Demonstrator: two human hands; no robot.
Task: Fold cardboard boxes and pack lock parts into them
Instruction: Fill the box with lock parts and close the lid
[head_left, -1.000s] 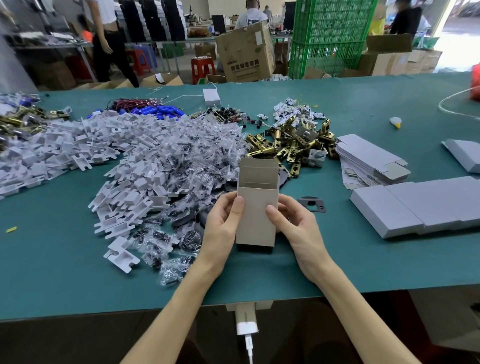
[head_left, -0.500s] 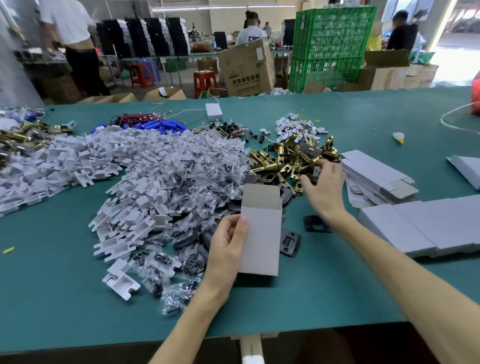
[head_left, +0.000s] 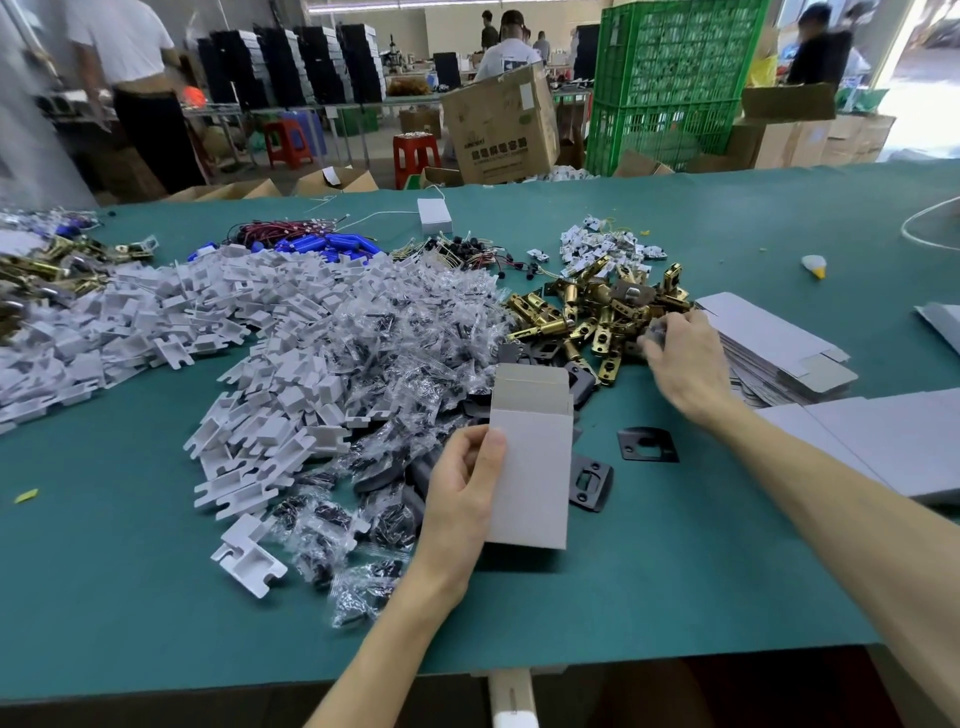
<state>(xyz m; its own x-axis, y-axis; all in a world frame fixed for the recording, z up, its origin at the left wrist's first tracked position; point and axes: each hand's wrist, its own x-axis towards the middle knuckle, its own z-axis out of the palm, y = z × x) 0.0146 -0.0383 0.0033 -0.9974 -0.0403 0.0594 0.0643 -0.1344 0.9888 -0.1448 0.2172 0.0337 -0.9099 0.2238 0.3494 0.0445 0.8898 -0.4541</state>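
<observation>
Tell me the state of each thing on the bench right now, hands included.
small cardboard box: held upright, top flap open
left hand: grips the box's left edge
right hand: at the latch pile, fingers blurred, grip unclear
brass latches: loose heap
flat box blanks: unfolded, stacked
black strike plate: lying flat, untouched
closed boxes: lying side by side

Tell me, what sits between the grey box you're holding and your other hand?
In the head view, a black plate and a stray brass latch lie between the box and the right hand.
</observation>
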